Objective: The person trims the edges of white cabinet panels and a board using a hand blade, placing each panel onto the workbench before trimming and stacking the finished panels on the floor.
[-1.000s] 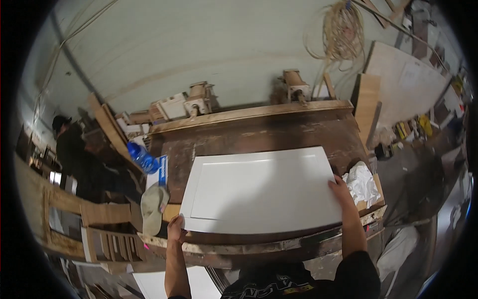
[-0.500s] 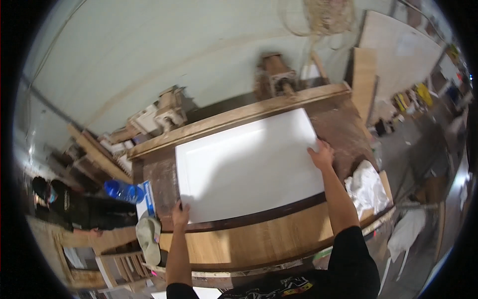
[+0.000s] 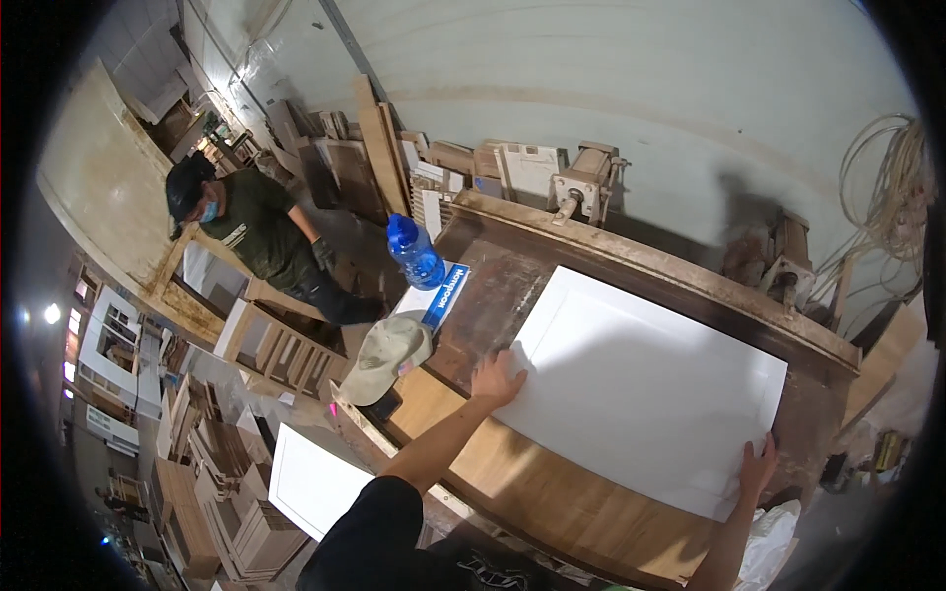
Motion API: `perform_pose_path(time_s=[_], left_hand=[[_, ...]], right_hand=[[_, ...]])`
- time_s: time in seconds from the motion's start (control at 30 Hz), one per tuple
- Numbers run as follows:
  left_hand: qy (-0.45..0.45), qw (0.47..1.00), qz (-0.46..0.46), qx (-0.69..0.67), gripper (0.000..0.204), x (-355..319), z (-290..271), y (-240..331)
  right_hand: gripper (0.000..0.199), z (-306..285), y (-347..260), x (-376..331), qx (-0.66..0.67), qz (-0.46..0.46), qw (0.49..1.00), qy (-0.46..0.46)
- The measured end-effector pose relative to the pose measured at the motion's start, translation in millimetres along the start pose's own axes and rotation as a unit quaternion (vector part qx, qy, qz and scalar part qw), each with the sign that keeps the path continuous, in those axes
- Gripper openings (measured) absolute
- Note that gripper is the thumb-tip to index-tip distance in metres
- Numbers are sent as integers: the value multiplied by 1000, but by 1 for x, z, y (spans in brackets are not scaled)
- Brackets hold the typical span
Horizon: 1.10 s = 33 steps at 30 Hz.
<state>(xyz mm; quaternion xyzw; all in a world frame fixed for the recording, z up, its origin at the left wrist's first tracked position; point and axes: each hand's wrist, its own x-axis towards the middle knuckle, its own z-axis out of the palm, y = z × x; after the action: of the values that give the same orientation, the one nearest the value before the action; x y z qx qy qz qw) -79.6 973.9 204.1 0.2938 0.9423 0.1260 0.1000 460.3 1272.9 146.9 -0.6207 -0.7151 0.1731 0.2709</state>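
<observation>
The panel is the brightest surface, whitest at its left end, its middle greyed by a broad, soft-edged shadow. Beyond the panel, the pale wall is moderately lit, with a darker shadow by the clamp. Far left of the panel, a small lamp glares amid dimness. Below the panel, the counter's edge bends with fisheye distortion; black rings the view.
</observation>
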Motion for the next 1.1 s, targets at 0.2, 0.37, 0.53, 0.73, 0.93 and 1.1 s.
perform_pose_path(time_s=[0.2,0.37,0.53,0.73,0.93,1.1], left_hand=[[20,998,60,-27,57,58,7,27],[207,971,123,10,42,44,19,31],[169,978,121,3,43,36,23,55],[126,983,131,-35,47,37,23,47],[125,983,131,-28,46,37,21,50],[122,985,120,-24,47,37,19,53]], right_hand=[[60,17,-42,11,-192,0,976,106],[44,22,-73,7,-139,18,979,146],[42,5,-71,5,-98,45,983,150],[42,4,-75,3,-95,35,981,166],[43,5,-73,2,-91,48,982,157],[44,5,-76,2,-107,64,982,145]])
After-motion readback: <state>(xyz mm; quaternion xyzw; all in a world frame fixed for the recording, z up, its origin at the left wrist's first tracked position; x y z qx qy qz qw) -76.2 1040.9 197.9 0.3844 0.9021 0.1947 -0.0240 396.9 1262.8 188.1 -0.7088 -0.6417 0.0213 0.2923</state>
